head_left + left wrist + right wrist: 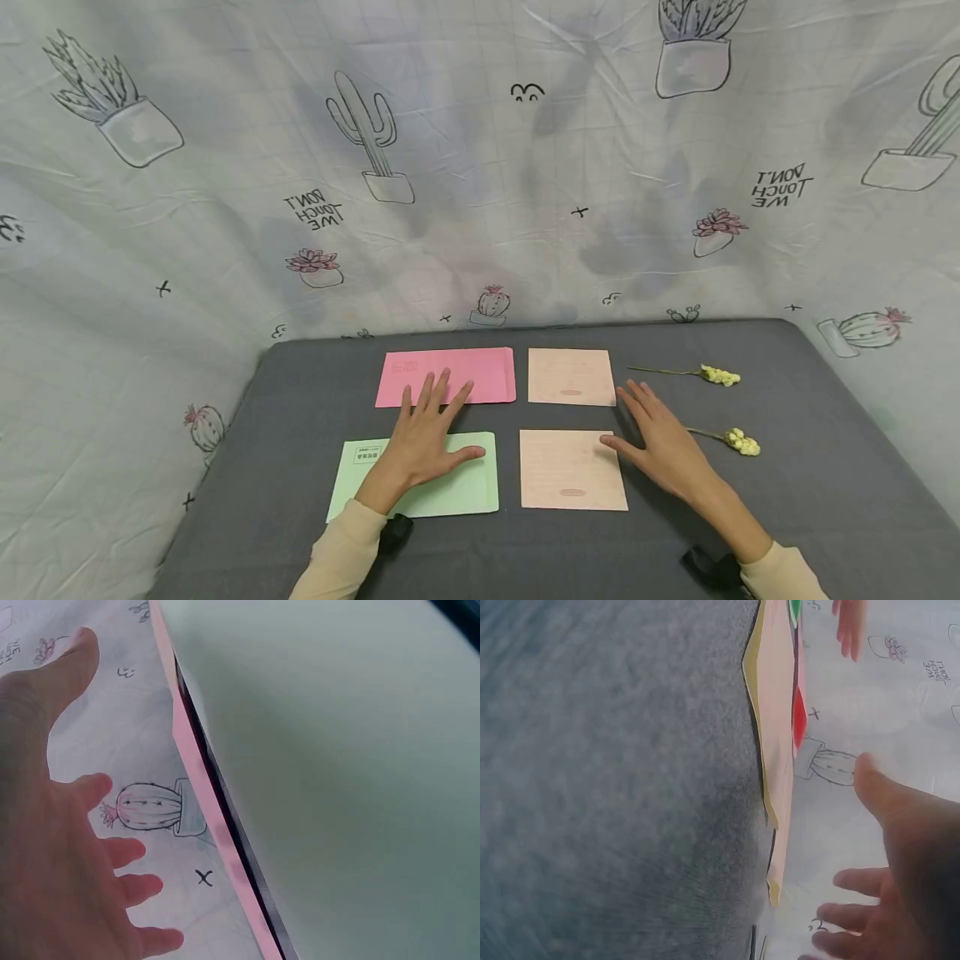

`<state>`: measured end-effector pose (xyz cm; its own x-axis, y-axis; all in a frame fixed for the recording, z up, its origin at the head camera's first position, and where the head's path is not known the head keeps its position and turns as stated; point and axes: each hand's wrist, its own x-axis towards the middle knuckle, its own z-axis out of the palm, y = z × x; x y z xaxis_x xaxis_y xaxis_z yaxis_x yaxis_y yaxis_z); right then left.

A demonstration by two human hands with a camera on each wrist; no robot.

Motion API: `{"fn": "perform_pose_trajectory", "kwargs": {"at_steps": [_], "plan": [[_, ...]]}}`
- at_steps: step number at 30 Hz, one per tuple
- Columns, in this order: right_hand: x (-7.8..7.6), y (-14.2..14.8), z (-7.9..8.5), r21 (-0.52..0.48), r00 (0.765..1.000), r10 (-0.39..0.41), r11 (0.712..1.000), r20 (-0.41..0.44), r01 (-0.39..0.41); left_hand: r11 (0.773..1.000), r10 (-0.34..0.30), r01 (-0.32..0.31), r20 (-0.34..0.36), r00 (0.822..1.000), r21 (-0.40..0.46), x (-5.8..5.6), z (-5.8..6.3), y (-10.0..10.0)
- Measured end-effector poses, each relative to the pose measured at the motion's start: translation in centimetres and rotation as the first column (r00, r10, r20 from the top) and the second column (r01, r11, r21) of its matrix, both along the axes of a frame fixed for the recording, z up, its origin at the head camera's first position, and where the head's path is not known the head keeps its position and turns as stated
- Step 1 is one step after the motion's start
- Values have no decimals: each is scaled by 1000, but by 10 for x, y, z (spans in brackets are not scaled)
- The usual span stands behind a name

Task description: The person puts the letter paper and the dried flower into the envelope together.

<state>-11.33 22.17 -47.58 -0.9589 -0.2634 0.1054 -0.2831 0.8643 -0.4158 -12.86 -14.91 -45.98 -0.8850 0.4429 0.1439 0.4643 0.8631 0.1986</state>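
My left hand (424, 443), fingers spread, hovers over a light green envelope (476, 483); its fingertips overlap a pink envelope (487, 375) behind in the head view. Held above the table beside two peach sheets of paper is my right hand (667, 446), with its thumb over the corner of the near sheet (562, 471). The far sheet (570, 375) lies right of the pink envelope. Neither hand holds anything. The left wrist view shows the left hand (67, 847) apart from the green envelope (322, 772); in the right wrist view the right hand (900, 862) has extended fingers.
Two yellow flower sprigs lie to the right, one farther back (720, 376) and one nearer (741, 442), partly behind the right hand. All lies on a dark grey tabletop (465, 554). A white cactus-print cloth (480, 167) hangs behind it.
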Motion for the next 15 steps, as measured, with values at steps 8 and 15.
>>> {"fn": "perform_pose_trajectory", "kwargs": {"at_steps": [8, 15], "plan": [[1, -6, 5, -178, 993, 19, 983, -120, -40, 998, -28, 27, 17, 999, 51, 4, 5, -2], [0, -13, 8, -342, 992, 3, 939, -129, -47, 997, -52, 49, 54, 997, 62, 10, 7, -4]]}}
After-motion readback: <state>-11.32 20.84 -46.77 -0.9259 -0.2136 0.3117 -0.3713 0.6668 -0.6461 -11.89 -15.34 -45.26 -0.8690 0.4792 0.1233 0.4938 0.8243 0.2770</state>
